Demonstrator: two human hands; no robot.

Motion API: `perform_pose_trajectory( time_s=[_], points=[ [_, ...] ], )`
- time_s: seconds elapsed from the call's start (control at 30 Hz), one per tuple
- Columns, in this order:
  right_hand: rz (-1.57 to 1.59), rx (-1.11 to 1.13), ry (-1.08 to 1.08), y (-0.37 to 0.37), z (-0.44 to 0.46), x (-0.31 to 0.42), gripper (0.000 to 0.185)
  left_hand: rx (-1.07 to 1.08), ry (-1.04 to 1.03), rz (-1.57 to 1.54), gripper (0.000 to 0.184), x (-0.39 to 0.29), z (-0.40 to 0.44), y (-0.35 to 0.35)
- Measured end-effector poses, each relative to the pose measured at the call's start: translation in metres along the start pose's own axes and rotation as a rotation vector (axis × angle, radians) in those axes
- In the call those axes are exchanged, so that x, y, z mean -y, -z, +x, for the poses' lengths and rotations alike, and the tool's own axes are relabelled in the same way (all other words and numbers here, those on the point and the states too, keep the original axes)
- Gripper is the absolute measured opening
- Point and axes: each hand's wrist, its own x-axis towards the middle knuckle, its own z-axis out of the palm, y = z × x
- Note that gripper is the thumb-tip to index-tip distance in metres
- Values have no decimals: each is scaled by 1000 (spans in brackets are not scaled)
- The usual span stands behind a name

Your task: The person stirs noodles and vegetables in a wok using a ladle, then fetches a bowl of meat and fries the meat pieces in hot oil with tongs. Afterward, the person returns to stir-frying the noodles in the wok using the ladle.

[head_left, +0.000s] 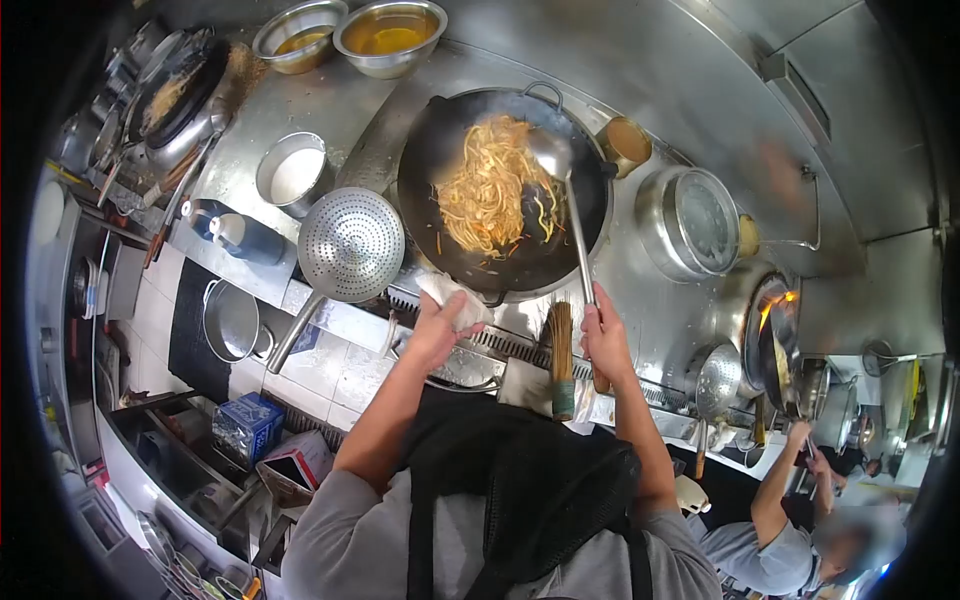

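A large black wok [428, 150] sits on the range in front of me, with stir-fried noodles [490, 190] and shredded vegetables in it. My left hand [436, 335] grips a folded white cloth [452, 300] against the wok's near rim; whether the near handle is under the cloth is hidden. In my right hand [606, 338] is the long handle of a metal ladle [550, 157], its bowl inside the wok at the right side of the noodles. A bamboo wok brush [562, 362] stands between my hands, close to my right hand.
Left of the wok are a perforated strainer [350, 245], a pot of white contents [292, 172] and dark bottles [245, 236]. Two bowls of yellow liquid [390, 38] stand behind. To the right are a lidded pot [692, 222] and a co-worker [770, 540] at a flaming wok [785, 345].
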Motion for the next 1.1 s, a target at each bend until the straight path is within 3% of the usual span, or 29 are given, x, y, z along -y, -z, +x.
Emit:
perform_pose_trajectory(
  time_s=[0.17, 0.23, 0.27, 0.4, 0.47, 0.5, 0.57, 0.67, 0.73, 0.83, 0.97, 1.0, 1.03, 1.1],
  points=[
    [-102, -121, 57, -5, 36, 6, 49, -27, 26, 11, 50, 4, 6, -4],
    [-145, -85, 192, -18, 59, 18, 54, -5, 20, -11, 49, 8, 24, -1],
    [99, 63, 0, -36, 60, 39, 54, 21, 53, 4, 45, 7, 36, 2],
    [164, 230, 6, -46, 59, 21, 54, -8, 34, 37, 39, 11, 52, -6],
    [-152, 199, 324, -38, 55, -25, 53, 31, 11, 21, 39, 18, 63, 1],
    [-150, 194, 321, -26, 44, -35, 53, -13, 16, 8, 38, 22, 68, 5],
    [-612, 103, 533, 8, 23, -50, 53, -55, 24, -4, 37, 21, 70, 5],
    [-760, 43, 474, 56, -9, -44, 53, -16, 199, -53, 25, 5, 61, -2],
    [-860, -40, 409, 73, -30, -42, 50, 11, 200, -48, 25, 10, 68, 2],
    [-693, -161, 314, 80, -43, -75, 49, 37, 180, 12, 27, 21, 74, 1],
    [-499, -210, 372, 62, -52, -68, 46, -52, -32, -4, 26, 34, 35, -31],
    [-413, -185, 352, 55, -79, -76, 46, -2, 83, -27, 25, 39, 40, -21],
    [-403, -171, 335, 56, -101, -75, 46, -11, 20, 45, 24, 42, 50, -19],
    [-147, 110, 68, 79, -114, -44, 46, -36, -43, -12, 22, 48, 25, -16]
  ],
)
